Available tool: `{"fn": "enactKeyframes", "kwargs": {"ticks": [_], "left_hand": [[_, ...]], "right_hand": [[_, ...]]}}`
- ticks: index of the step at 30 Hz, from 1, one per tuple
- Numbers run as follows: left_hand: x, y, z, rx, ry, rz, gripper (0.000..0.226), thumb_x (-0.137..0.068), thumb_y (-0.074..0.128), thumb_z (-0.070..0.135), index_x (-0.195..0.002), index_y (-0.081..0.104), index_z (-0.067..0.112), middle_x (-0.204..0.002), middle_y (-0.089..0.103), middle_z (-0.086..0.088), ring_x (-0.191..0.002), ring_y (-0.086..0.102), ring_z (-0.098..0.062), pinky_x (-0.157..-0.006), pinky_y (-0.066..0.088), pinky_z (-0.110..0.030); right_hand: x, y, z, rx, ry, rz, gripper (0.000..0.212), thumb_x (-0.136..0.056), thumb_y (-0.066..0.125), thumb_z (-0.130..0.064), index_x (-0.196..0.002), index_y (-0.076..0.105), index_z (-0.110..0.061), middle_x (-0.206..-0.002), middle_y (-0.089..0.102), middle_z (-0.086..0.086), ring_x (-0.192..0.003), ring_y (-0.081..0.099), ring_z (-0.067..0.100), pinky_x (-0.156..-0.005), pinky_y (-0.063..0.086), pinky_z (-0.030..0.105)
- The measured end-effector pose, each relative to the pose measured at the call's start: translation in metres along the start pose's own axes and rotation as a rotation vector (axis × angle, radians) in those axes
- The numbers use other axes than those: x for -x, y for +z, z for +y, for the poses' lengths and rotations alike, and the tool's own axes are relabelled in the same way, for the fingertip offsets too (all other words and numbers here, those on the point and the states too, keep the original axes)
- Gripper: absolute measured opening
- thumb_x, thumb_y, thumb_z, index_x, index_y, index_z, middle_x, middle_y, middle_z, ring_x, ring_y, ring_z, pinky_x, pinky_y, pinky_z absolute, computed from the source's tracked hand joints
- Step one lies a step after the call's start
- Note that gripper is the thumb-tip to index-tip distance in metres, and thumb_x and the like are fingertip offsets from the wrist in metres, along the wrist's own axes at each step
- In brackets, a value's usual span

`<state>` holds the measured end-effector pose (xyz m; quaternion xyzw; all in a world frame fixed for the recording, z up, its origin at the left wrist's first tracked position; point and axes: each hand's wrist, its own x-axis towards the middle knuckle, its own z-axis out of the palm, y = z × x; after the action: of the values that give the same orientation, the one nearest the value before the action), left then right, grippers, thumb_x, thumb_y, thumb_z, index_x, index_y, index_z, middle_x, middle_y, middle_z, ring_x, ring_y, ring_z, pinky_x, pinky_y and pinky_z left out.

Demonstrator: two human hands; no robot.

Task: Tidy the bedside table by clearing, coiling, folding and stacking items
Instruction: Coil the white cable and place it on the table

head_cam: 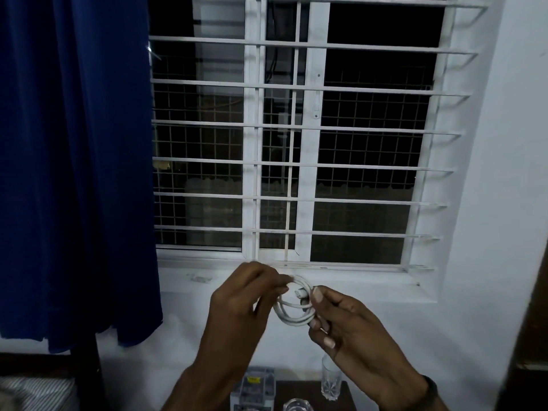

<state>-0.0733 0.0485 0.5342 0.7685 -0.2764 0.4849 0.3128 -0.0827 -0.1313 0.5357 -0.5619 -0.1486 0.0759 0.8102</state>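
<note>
A white cable (292,310) is wound into a small coil, held in the air in front of the window sill. My left hand (243,304) pinches the coil's top left, where one end of the cable comes in. My right hand (347,324) grips the coil's right side with thumb and curled fingers. A white plug end shows inside the loop. Below the hands lies the dark bedside table (293,390), only partly in view.
On the table stand a clear glass (330,381), a small grey box (255,387) and a second glass rim (296,406) at the bottom edge. A blue curtain (77,173) hangs at the left. The barred window (296,137) fills the wall ahead. Striped bedding (32,393) lies bottom left.
</note>
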Motion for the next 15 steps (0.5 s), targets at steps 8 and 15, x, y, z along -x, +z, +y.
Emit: {"fn": "enactKeyframes", "kwargs": {"ticks": [8,15], "left_hand": [[0.003,-0.011,0.031,0.120,-0.317,0.001,0.016,-0.075,0.072,0.048,-0.085,0.077,0.036,-0.082,0.068,0.024,-0.085,0.063,-0.005,-0.072,0.052,-0.020],[0.000,-0.022,0.027,0.089,-0.392,-0.148,0.013,-0.070,0.082,0.030,-0.077,0.073,0.036,-0.097,0.061,0.026,-0.083,0.065,-0.001,-0.079,0.057,-0.026]], "right_hand": [[0.007,0.007,0.001,0.131,-0.132,0.015,0.023,-0.082,0.065,-0.021,-0.086,0.072,0.000,-0.067,0.060,0.007,-0.056,0.046,0.013,-0.045,0.036,0.023],[0.013,0.010,-0.003,0.510,-0.223,-0.018,0.023,-0.085,0.072,-0.024,-0.106,0.062,-0.023,-0.078,0.062,0.012,-0.065,0.054,0.020,-0.057,0.047,0.027]]}}
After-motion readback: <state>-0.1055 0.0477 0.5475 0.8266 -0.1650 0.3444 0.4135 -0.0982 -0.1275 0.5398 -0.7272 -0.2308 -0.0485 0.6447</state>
